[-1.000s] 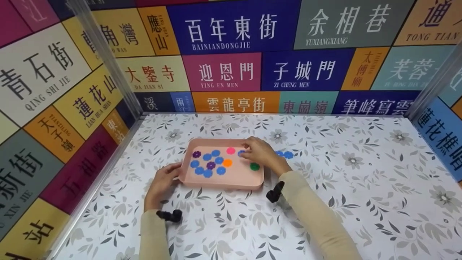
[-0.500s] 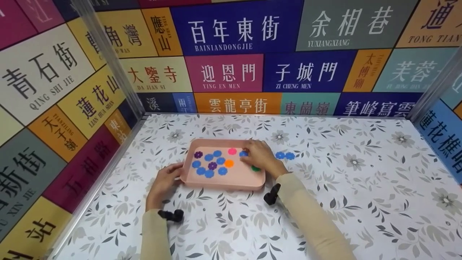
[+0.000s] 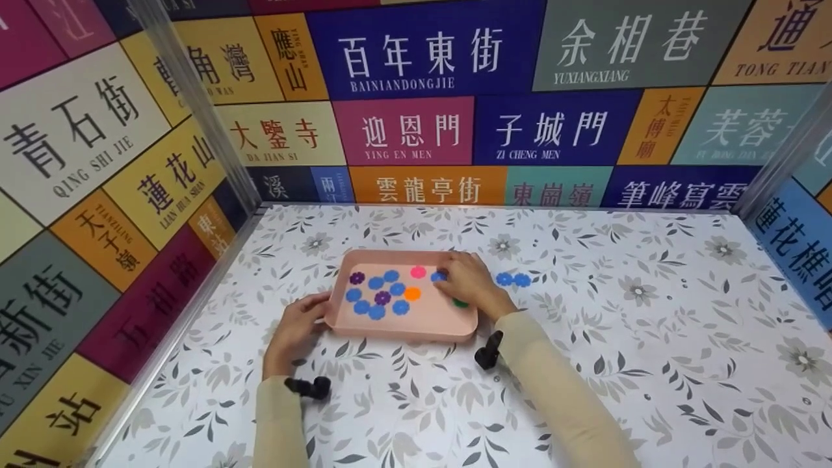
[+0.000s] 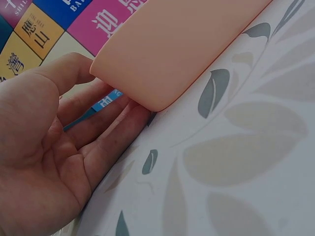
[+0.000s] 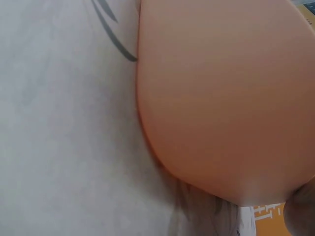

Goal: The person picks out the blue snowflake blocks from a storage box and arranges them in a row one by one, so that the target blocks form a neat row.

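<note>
A pink tray [image 3: 403, 335] rests on the patterned table, holding several small flower-shaped discs. My left hand [image 3: 299, 322] holds its left side. In the left wrist view, the thumb of that hand [image 4: 64, 132] meets the rim while the other fingers run behind the wall, tips hidden. Inside the tray at the right, my right hand [image 3: 469, 281] has thumb and fingertips pinched at a blue flower-shaped disc [image 3: 439, 277]. A green disc [image 3: 460, 303] is partly covered by this hand. The right wrist view shows mainly the tray's outer wall [image 5: 221, 108], with a fingertip at lower right.
Blue discs [image 3: 376, 283] fill the tray's left half with purple ones [image 3: 382, 298]. An orange disc [image 3: 412, 294] and a pink disc [image 3: 418, 272] lie near the middle. Two blue discs [image 3: 513, 279] lie outside, right of the tray. Sign-printed walls [image 3: 416, 130] border the table.
My right hand has lowered onto the blue disc at the tray's right, its fingers closing in and covering part of the green disc. The left hand stays at the tray's side.
</note>
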Action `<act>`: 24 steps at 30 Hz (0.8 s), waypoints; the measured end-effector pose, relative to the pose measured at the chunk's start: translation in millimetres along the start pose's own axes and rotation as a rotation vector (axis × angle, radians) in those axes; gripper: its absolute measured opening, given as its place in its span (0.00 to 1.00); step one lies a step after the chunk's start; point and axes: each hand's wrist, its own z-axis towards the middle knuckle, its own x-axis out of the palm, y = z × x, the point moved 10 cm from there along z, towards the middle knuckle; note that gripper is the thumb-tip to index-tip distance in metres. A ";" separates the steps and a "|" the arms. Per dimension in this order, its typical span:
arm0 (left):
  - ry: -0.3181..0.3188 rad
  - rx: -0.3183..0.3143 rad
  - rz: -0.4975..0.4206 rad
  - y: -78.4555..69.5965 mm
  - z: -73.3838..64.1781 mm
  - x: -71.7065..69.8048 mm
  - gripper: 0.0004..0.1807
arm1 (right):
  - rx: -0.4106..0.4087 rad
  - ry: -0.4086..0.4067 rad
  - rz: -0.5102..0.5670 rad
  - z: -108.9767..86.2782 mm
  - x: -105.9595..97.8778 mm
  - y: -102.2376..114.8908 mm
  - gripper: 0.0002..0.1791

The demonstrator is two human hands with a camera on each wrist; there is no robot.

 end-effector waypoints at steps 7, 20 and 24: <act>-0.005 -0.016 0.019 -0.3 1.6 -1.0 0.23 | 0.042 0.038 0.025 3.4 -0.3 -2.7 0.20; 0.001 -0.012 -0.051 1.7 0.8 -0.8 0.23 | 0.061 0.018 0.064 3.2 -0.8 -2.4 0.16; -0.002 0.016 -0.024 -0.9 0.9 -0.7 0.23 | 0.043 -0.002 0.058 2.5 -1.9 -1.3 0.14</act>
